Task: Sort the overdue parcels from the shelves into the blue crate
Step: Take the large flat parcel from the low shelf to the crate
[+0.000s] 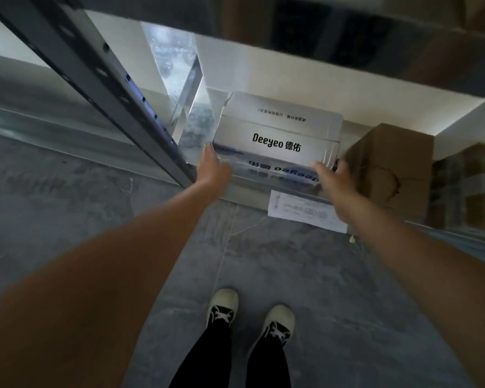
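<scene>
Head view: both bare arms stretched forward and down toward a low shelf (252, 189).

Left hand (212, 166): fingers straight, pressed flat against the left end of a white box (277, 130), thumb side up; no curl visible, nothing pinched.

Right hand (329, 175): set at the box's right front corner, fingers reaching round the far side between the box and a brown carton (389, 166); fingertips hidden, so grip round the corner likely but not plain to see.

Between the two hands: white box with black "Deeyeo" lettering on its front face, standing on the shelf, its print mirrored in the glossy shelf surface just below the hands. Box held on both ends, bottom appearing to rest on the shelf.

Just right of the right hand: brown carton, touching or nearly touching the white box. Further right: more cartons (471, 189), blurred.

Below the right wrist: white paper label (305, 211) hanging from the shelf's front edge.

Left of the left hand: grey slotted upright (104, 88) of the rack, running diagonally up and away; behind it a shiny, clear-wrapped item (185, 107), contents unclear.

Under both forearms: grey concrete floor (123, 219), two black-and-white sneakers (252, 317) and dark trouser legs.

Blue crate: nowhere in view.
</scene>
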{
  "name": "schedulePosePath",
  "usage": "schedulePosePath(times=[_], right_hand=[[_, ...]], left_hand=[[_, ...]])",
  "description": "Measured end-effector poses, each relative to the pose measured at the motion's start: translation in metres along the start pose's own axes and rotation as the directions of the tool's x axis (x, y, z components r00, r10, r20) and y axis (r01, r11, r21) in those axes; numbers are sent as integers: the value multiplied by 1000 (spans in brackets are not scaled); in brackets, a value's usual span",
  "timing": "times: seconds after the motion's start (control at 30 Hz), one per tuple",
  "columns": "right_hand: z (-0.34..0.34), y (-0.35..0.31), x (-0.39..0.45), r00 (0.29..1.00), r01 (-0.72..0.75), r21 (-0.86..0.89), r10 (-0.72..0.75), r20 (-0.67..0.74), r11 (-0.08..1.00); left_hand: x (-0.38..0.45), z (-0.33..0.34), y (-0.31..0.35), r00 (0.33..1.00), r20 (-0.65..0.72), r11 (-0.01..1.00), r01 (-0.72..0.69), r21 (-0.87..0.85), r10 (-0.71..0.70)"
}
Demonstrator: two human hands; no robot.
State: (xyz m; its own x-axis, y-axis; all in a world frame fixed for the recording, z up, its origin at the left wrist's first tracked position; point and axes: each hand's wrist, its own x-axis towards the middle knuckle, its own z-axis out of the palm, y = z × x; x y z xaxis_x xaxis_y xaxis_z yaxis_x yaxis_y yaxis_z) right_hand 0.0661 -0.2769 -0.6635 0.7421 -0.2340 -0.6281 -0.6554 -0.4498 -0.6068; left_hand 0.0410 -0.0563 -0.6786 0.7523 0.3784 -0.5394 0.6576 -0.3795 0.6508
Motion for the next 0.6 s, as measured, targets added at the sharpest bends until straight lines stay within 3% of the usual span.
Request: schedulePosePath(times=[0.1, 0.37, 0.53, 0.6], right_hand=[[1, -1, 6, 999, -14, 107, 11, 30, 994], [-18, -12, -17, 995, 38, 434, 6, -99, 900], [-26, -10, -36, 990, 88, 391, -39, -132, 916], [-28, -8, -43, 986, 105, 389, -45, -162, 915]], left_hand=[[9, -3, 11, 993, 39, 965, 117, -235, -111], [-16, -35, 28, 993, -111, 842, -26, -538, -40], [-31, -39, 27, 984, -134, 786, 13, -618, -121], [-35, -40, 24, 984, -84, 754, 63, -654, -155]])
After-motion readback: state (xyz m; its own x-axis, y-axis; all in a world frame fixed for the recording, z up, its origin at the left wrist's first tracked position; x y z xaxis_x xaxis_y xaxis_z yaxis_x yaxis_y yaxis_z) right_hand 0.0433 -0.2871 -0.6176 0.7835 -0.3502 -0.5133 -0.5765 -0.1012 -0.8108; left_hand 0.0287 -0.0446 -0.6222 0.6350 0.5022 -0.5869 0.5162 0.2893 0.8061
